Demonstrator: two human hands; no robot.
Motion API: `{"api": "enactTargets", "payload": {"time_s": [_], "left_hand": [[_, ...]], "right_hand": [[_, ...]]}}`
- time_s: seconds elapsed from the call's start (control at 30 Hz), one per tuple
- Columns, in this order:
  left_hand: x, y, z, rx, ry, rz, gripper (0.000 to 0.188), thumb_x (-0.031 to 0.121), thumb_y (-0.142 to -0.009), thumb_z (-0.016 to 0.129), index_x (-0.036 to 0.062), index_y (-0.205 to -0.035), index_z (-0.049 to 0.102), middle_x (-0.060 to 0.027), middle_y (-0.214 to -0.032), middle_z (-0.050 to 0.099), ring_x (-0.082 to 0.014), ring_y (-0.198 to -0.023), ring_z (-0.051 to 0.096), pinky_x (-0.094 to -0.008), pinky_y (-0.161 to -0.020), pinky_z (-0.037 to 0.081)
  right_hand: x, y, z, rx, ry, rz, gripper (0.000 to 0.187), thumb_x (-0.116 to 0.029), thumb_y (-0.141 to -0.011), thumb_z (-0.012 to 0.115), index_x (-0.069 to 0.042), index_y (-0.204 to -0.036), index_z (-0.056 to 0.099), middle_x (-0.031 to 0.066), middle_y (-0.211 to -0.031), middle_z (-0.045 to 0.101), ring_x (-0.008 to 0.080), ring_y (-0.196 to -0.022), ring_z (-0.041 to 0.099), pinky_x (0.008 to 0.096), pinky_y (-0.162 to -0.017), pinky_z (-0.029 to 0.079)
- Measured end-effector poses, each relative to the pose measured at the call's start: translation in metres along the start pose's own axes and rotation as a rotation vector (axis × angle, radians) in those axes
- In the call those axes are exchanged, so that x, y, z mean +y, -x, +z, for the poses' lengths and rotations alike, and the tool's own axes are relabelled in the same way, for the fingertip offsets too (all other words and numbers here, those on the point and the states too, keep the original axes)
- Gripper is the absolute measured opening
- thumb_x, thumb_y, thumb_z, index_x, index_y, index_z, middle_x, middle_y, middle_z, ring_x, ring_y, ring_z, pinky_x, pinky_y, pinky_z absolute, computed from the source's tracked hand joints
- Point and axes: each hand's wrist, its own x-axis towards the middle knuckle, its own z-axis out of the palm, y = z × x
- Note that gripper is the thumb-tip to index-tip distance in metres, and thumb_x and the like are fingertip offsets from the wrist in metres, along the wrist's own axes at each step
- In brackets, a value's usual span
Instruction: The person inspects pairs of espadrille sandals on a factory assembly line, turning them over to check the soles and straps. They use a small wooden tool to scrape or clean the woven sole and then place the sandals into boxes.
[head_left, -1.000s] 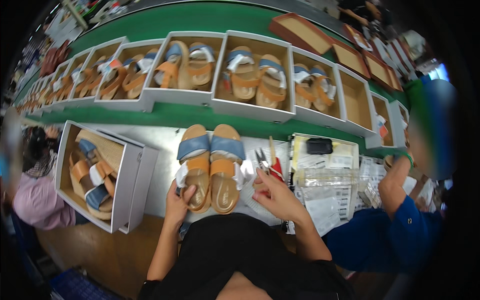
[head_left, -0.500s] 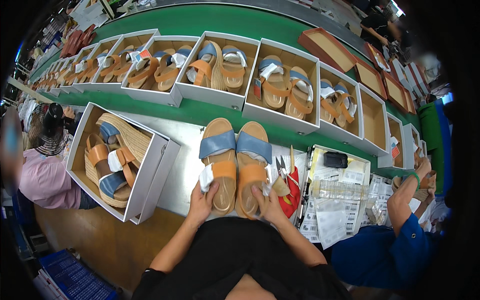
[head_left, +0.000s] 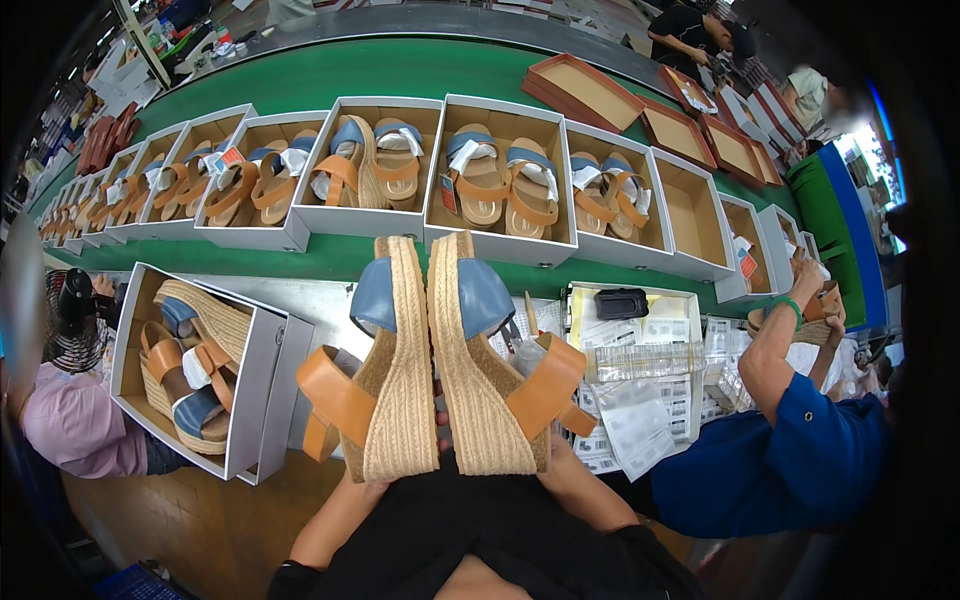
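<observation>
A pair of wedge sandals is raised in front of me, their woven rope sides turned up and close together. My left hand (head_left: 366,486) grips the left sandal (head_left: 400,360) from beneath, by its heel end. Under the heel of the right sandal (head_left: 478,370), my right hand (head_left: 562,460) holds on in the same way. Both sandals have blue front straps and tan ankle straps. Most of my fingers are hidden behind the wedges. At the left, a tilted white shoebox (head_left: 252,400) contains another such pair with white tissue on the straps.
Open white shoeboxes with sandals line a green conveyor (head_left: 380,72); one box (head_left: 690,205) shows only its bare interior. Brown lids (head_left: 585,92) lie beyond. At right are label sheets (head_left: 640,425), a black tray (head_left: 621,303) and a co-worker's blue sleeve (head_left: 830,430). Someone in pink (head_left: 85,420) is at left.
The sandals have come up off the metal table toward me. They have turned from soles lying flat, insoles up, onto their sides with the wedges facing up. My view has shifted right.
</observation>
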Motion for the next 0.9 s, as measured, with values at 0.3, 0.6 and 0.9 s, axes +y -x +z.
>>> {"api": "enactTargets", "payload": {"time_s": [0.3, 0.6, 0.9], "left_hand": [[0.021, 0.028, -0.014, 0.137, -0.638, 0.341, 0.067, 0.050, -0.093, 0.058, 0.0082, -0.143, 0.040, -0.0158, -0.125, 0.059, -0.0301, -0.113, 0.060, -0.0484, -0.092, 0.053], [0.029, 0.009, 0.021, 0.524, -0.825, 0.268, 0.051, 0.020, -0.094, 0.062, 0.0018, -0.138, 0.042, -0.0110, -0.123, 0.057, -0.0203, -0.112, 0.058, -0.0341, -0.094, 0.049], [0.042, 0.012, 0.004, 0.639, -1.355, 0.270, 0.072, 0.017, -0.098, 0.059, 0.0028, -0.154, 0.017, -0.0135, -0.145, 0.043, -0.0207, -0.128, 0.045, -0.0322, -0.105, 0.038]], "right_hand": [[-0.012, 0.018, -0.012, 0.108, -0.148, 0.001, 0.080, -0.052, -0.090, 0.061, 0.001, -0.145, 0.036, 0.0092, -0.128, 0.057, 0.0186, -0.113, 0.057, 0.0325, -0.096, 0.046], [0.026, 0.014, -0.023, -0.034, 0.064, -0.097, 0.092, -0.061, -0.092, 0.054, 0.003, -0.151, 0.023, 0.0099, -0.129, 0.054, 0.0162, -0.115, 0.054, 0.0314, -0.097, 0.044], [0.002, 0.008, 0.007, 0.101, 0.068, 0.132, 0.042, -0.023, -0.101, 0.049, 0.002, -0.135, 0.046, 0.0102, -0.124, 0.058, 0.0188, -0.117, 0.054, 0.0324, -0.100, 0.043]]}}
